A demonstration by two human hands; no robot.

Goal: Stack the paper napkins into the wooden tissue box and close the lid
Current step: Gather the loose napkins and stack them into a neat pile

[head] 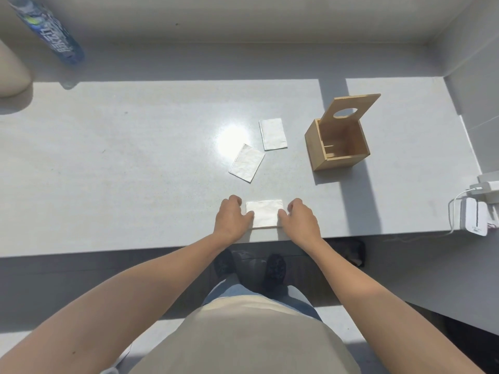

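Observation:
A white folded paper napkin [265, 214] lies near the table's front edge. My left hand [231, 220] grips its left side and my right hand [299, 221] grips its right side, fingers curled onto it. Two more napkins lie flat further back: one tilted [247, 162] and one [272, 134] behind it. The wooden tissue box [318, 149] stands to the right, upright, its inside bare. Its lid [353, 106], with an oval hole, is swung up and back.
The grey table [135, 171] ends just under my wrists. A plastic water bottle [51, 33] lies at the back left beside a beige rounded object [10, 74]. White chargers and a cable [475, 211] sit at the right edge. A bright sun patch lies mid-table.

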